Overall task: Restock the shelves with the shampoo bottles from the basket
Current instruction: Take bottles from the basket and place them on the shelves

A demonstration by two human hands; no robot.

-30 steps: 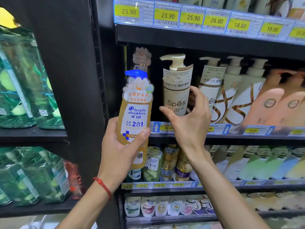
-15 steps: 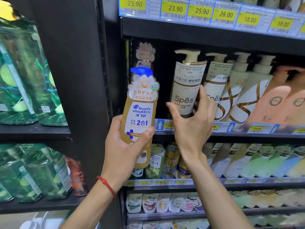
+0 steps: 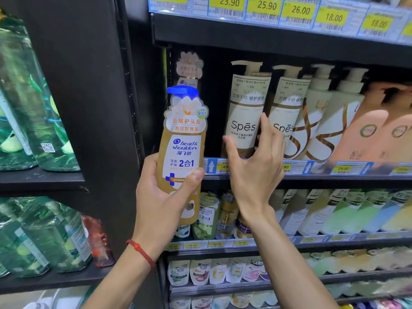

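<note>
**Bottle up at the shelf, not yet placed**

The left hand (image 3: 162, 197) grips a golden bottle (image 3: 182, 148) round its lower half, upright, in front of the shelf (image 3: 289, 177) edge and not yet over it. The right hand (image 3: 256, 166) is open, its spread fingers against the nearest Spes bottle (image 3: 243, 121), seemingly nudging it aside. A matching bottle (image 3: 189, 68) stands deep in the far-left slot, so I'd say this lane is partly stocked and the held one goes in front of it. The basket is out of sight, so I can't tell how many are left.

The slot is narrow, with the dark post (image 3: 133, 85) close on the left and the Spes bottle on the right. The upper shelf (image 3: 267, 39) leaves some headroom. The raised price rail must be cleared first.
</note>
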